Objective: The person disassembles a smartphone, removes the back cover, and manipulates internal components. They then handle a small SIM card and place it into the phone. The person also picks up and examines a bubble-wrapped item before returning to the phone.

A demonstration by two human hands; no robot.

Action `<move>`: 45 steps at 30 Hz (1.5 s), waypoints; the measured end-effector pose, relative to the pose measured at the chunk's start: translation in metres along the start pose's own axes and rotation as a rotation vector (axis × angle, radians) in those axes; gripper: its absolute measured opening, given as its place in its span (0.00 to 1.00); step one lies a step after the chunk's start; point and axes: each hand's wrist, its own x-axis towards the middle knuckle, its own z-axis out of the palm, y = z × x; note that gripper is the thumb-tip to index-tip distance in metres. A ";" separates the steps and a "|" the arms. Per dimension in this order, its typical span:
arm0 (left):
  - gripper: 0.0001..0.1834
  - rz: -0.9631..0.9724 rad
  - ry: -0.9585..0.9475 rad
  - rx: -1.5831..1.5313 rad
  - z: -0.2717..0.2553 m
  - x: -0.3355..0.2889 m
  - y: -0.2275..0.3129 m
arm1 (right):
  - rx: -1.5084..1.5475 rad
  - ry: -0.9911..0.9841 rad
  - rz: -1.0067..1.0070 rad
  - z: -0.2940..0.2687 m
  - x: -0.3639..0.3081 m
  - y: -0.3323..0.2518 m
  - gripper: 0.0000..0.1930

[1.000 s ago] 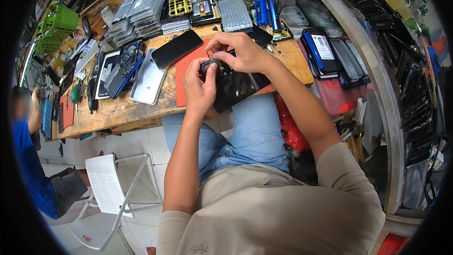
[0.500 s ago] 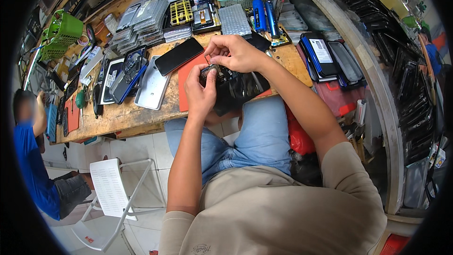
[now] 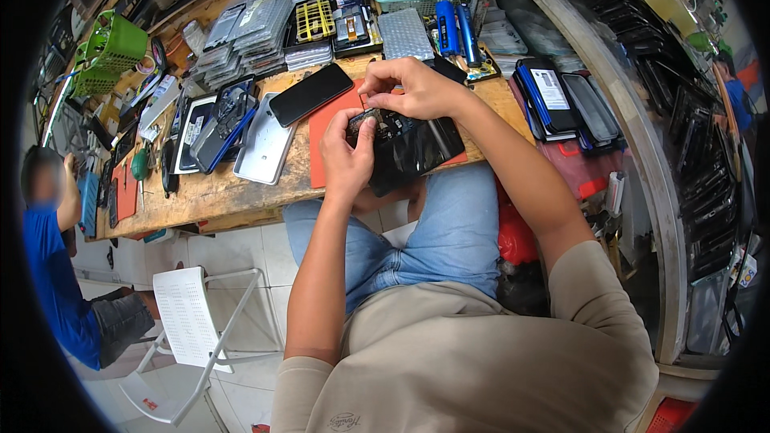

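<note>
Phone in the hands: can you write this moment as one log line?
left hand: holds opened phone | right hand: fingertips on phone's top end | under: red mat on wooden bench

A worn wooden workbench (image 3: 233,192) carries the clutter. A red mat (image 3: 329,140) lies near its front edge, with a black phone (image 3: 310,94) at the mat's eleven o'clock and a silver back cover (image 3: 265,148) at its nine o'clock. Stacked phone parts (image 3: 249,32) sit toward twelve o'clock of the cover, and a green-handled screwdriver (image 3: 139,168) lies far out at nine o'clock.
</note>
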 end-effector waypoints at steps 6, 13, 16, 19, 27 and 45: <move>0.10 -0.037 -0.047 0.035 -0.002 -0.002 -0.002 | -0.054 -0.067 -0.063 0.000 0.007 0.002 0.09; 0.10 0.003 0.018 -0.004 0.002 -0.001 -0.001 | 0.044 -0.026 0.087 0.003 -0.001 -0.001 0.07; 0.10 -0.019 0.007 0.005 0.001 -0.002 0.000 | 0.112 0.030 0.072 0.006 -0.003 0.002 0.06; 0.10 -0.050 0.000 0.002 0.000 -0.003 0.000 | 0.193 0.049 0.104 0.007 -0.003 0.005 0.06; 0.10 -0.011 0.004 0.010 0.000 -0.002 0.003 | 0.095 -0.001 0.085 -0.001 0.000 0.005 0.06; 0.10 -0.031 -0.016 0.018 -0.001 -0.004 0.006 | -0.001 0.027 0.116 0.005 -0.005 -0.009 0.07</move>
